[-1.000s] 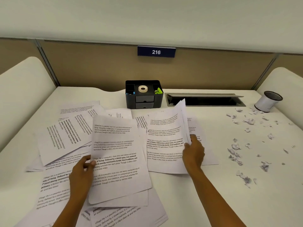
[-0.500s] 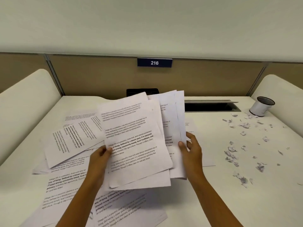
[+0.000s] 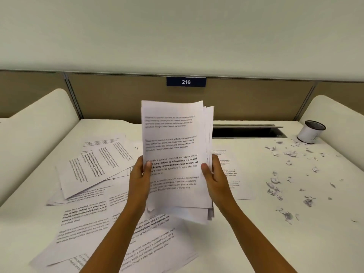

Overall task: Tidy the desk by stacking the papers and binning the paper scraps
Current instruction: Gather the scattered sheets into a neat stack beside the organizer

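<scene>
Loose printed sheets (image 3: 88, 174) lie fanned at odd angles across the left of the table (image 3: 256, 243). At centre, the left hand (image 3: 138, 178) and right hand (image 3: 215, 177) grasp the side edges of a stack of papers (image 3: 173, 138), upright above the table, long axis vertical, text facing the person. Paper scraps (image 3: 275, 186) lie scattered at right, near a small white bin (image 3: 310, 133).

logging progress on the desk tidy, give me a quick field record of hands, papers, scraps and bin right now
left hand: grips the left edge of the paper stack
right hand: grips the stack's right edge
paper stack: held upright above the desk, edges uneven
loose sheets: overlapped on the desk's left and near side
paper scraps: scattered on the right side
small white bin: far right, beyond the scraps
</scene>
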Demonstrator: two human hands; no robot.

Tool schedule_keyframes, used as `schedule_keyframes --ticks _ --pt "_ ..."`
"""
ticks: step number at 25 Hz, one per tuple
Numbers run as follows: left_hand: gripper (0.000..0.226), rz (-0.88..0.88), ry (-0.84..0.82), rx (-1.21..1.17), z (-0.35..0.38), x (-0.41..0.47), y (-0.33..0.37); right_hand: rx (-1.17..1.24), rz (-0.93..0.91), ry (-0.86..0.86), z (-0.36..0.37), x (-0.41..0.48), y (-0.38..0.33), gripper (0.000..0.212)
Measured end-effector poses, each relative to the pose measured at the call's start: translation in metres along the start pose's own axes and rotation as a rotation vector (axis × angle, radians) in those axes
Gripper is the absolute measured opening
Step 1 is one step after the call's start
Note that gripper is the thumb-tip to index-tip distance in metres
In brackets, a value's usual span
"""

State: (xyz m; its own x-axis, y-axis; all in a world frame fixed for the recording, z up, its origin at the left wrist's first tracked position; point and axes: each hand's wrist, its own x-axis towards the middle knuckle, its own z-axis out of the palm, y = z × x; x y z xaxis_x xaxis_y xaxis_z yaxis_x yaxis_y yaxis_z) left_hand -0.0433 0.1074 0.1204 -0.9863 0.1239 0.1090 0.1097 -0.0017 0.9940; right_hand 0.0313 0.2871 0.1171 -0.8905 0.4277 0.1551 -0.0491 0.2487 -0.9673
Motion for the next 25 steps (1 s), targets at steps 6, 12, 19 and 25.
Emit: schedule_keyframes --ticks 6,12,19,25 --pt "0.018 0.234 0.106 0.038 0.007 -0.005 0.015 0.019 -0.126 0.070 -0.002 -0.004 -0.007 0.039" --pt "0.022 0.268 0.133 0.072 0.005 -0.017 0.010 0.075 -0.108 0.067 0.003 -0.021 0.003 0.033" --pt "0.033 0.340 0.241 0.000 0.001 -0.031 0.018 0.120 -0.160 0.129 0.007 -0.027 -0.004 0.022" --pt "0.017 0.213 0.188 0.062 0.000 -0.046 -0.001 0.091 -0.077 0.093 0.017 -0.041 0.012 0.024"
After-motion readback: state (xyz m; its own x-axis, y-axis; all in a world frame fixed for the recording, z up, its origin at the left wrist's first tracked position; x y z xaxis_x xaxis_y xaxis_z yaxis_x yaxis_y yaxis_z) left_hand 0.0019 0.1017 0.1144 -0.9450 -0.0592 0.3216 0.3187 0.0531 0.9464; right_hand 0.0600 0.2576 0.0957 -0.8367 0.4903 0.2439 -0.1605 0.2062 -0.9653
